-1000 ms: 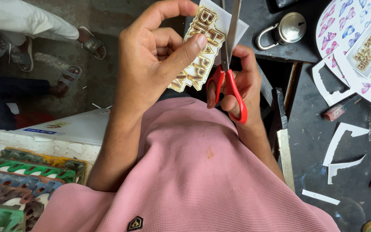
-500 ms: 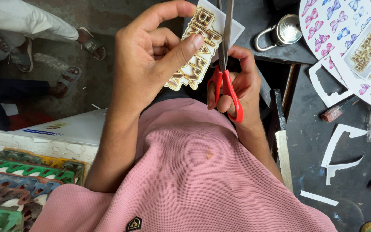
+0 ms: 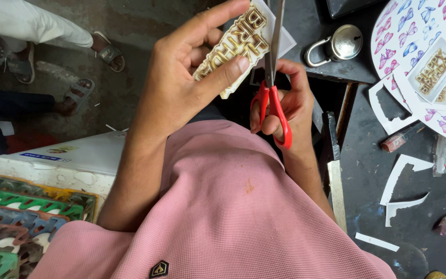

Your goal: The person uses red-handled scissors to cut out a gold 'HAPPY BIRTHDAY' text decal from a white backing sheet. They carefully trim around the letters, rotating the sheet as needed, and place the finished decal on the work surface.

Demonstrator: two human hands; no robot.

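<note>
I see even, soft daylight with no hard shadows. The metal padlock (image 3: pixel 343 44) catches a mild sheen. The dark table (image 3: pixel 372 170) reads dim. My view is sharp at centre, with slight wide-angle stretch toward the edges.

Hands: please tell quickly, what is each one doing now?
Left hand: closed on the gold-lettered cutout, pinched by thumb and fingers.
Right hand: closed in the red-handled scissors, blades at the cutout's edge.

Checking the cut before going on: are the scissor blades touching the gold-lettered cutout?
Touching. The head view shows the scissors blades crossing the cutout's white right edge, no gap, while the left hand pinches it.
</note>
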